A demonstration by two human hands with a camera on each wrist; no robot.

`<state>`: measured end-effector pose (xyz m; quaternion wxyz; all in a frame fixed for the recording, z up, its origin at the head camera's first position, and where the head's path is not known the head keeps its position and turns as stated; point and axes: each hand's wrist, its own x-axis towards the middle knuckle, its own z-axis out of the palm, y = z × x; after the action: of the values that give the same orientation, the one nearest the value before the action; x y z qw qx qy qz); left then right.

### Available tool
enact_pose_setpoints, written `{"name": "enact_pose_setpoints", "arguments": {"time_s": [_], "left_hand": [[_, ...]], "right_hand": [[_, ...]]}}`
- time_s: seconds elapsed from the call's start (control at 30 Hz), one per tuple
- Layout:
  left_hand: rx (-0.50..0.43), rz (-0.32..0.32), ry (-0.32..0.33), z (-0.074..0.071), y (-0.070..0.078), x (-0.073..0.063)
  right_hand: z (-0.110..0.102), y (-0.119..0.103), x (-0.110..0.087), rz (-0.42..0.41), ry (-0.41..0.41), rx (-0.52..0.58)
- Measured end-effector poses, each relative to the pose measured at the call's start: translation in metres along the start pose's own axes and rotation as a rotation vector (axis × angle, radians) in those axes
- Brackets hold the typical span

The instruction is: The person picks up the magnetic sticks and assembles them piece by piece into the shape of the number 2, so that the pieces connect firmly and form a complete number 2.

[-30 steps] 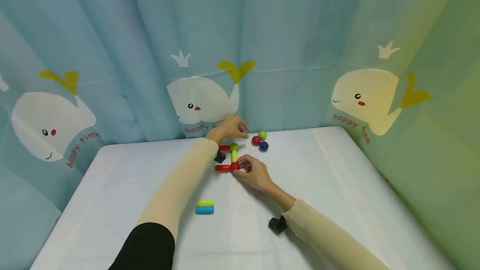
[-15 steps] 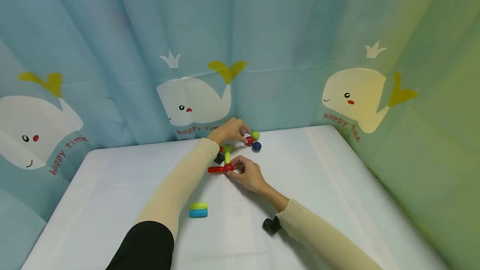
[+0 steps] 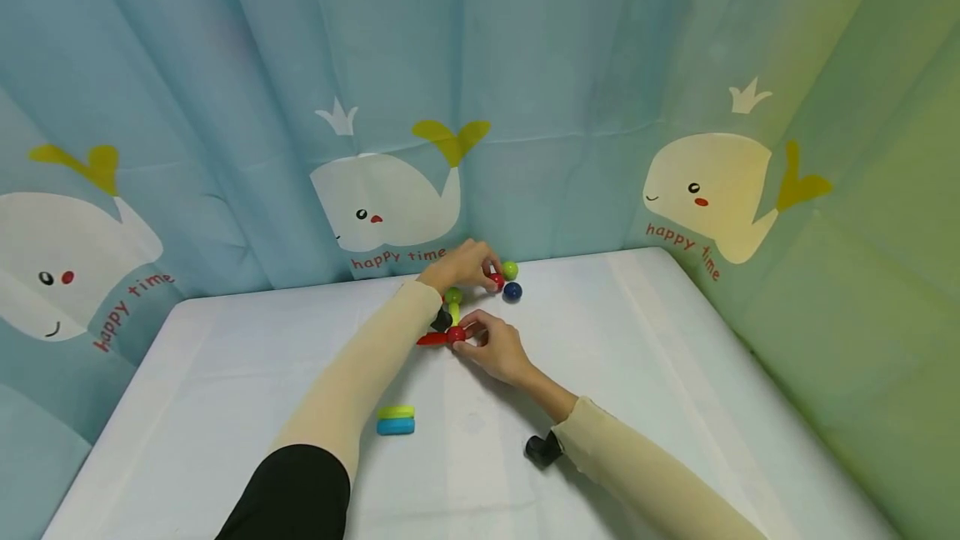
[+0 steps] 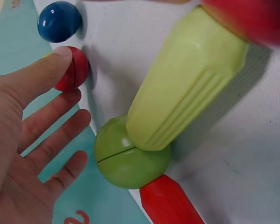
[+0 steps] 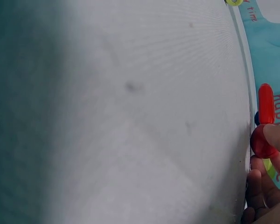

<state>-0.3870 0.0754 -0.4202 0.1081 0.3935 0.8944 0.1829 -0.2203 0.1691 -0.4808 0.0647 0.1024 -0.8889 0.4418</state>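
At the table's far edge my left hand (image 3: 467,263) holds a loose red ball (image 4: 80,70) between thumb and fingers. Beside that ball lie a dark blue ball (image 3: 512,292) and a light green ball (image 3: 510,270). My right hand (image 3: 497,348) pinches another red ball (image 3: 455,335), part of a joined piece. From this ball a yellow-green rod (image 4: 186,84) runs to a green ball (image 4: 130,156), which carries a red rod (image 4: 170,200). A second red rod (image 3: 431,339) sticks out leftward from the pinched ball. My left sleeve partly hides the piece in the head view.
Nearer on the white table (image 3: 247,390), a loose yellow-green rod (image 3: 396,412) and a blue rod (image 3: 396,426) lie side by side. A blue curtain (image 3: 555,107) with whale prints hangs right behind the far edge. Black cameras sit at both wrists.
My left hand has moved right and down to the loose red ball and taken hold of it. The right hand keeps its grip on the joined piece. The head view has shifted slightly.
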Motion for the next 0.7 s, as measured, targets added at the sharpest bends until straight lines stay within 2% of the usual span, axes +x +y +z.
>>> {"name": "enact_pose_setpoints", "arguments": {"time_s": [0.2,0.47,0.7], "left_hand": [[-0.006,-0.023,0.012,0.001,0.000,-0.002],[0.036,-0.055,0.021,0.001,-0.006,-0.005],[-0.025,-0.025,0.090,-0.012,-0.001,-0.018]], "right_hand": [[0.000,-0.001,-0.001,-0.013,0.000,-0.011],[0.000,-0.002,-0.001,0.023,-0.006,-0.002],[-0.001,-0.003,-0.001,0.019,-0.015,-0.009]]}}
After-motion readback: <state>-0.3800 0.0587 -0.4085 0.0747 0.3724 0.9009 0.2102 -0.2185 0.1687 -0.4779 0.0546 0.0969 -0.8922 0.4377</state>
